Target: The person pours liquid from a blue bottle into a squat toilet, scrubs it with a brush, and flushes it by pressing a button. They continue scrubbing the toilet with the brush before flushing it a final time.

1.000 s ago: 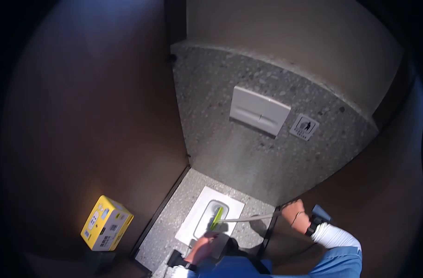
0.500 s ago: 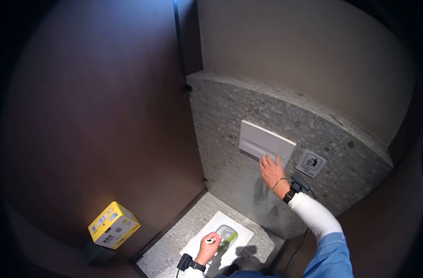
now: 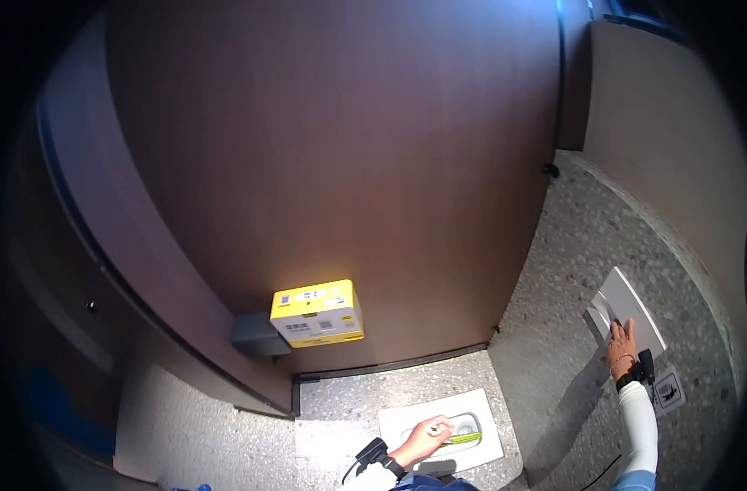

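Note:
My right hand [image 3: 621, 352] lies with its fingers stretched out on the white wall panel [image 3: 638, 307]. A pale flap [image 3: 596, 327] stands out at the panel's lower left edge, with the fingertips beside it. Below, my left hand [image 3: 425, 438] is closed around a handle whose end shows at the top of the fist. A long green head [image 3: 465, 439], like that of a brush, reaches out to the right of this fist. It lies over the basin of a squat toilet [image 3: 485, 407] set in the floor. The rest of the handle is hidden by the fist.
A yellow and white box [image 3: 318, 314] stands on a grey ledge [image 3: 260, 335] against the brown partition [image 3: 349, 147]. A sign [image 3: 670, 391] with a pictogram is on the stone wall [image 3: 545, 327] beside the panel. A thin cable [image 3: 604, 473] hangs at the lower right.
The view has swung left, so the panel and right hand now appear farther right and the box nearer the middle. The flap at the panel now stands out. My left hand remains closed.

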`<act>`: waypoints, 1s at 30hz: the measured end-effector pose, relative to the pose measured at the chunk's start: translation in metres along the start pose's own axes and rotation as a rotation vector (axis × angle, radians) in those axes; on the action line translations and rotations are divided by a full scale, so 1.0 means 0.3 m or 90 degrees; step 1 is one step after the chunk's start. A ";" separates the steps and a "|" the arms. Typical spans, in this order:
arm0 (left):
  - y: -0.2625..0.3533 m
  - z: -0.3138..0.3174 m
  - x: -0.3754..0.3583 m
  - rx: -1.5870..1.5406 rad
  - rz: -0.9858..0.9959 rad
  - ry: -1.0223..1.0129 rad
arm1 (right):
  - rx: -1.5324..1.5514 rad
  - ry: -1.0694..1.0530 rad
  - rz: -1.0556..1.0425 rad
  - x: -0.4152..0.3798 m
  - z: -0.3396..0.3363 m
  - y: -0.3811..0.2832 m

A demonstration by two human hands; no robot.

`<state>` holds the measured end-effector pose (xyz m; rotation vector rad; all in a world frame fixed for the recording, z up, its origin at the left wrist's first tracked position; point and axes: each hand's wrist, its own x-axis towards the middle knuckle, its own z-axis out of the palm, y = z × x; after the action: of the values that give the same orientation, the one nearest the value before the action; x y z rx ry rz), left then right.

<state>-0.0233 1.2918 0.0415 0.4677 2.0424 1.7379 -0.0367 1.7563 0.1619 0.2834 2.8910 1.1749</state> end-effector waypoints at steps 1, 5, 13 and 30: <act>0.006 0.012 0.002 0.048 0.053 -0.002 | 0.103 0.003 0.024 0.034 0.027 -0.041; 0.055 0.043 0.009 0.162 0.095 -0.002 | 0.505 -0.027 -0.015 -0.062 -0.095 -0.383; 0.030 0.036 -0.027 0.140 0.136 -0.138 | 1.660 -0.828 0.116 -0.412 -0.220 -1.124; -0.553 -0.886 -0.684 0.332 -0.366 -0.136 | 0.189 -0.656 0.051 -0.991 0.072 -1.182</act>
<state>0.0177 0.9357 -0.0670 0.1687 2.1729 0.7911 0.1992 1.4716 -0.1173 0.7430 2.0965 0.3681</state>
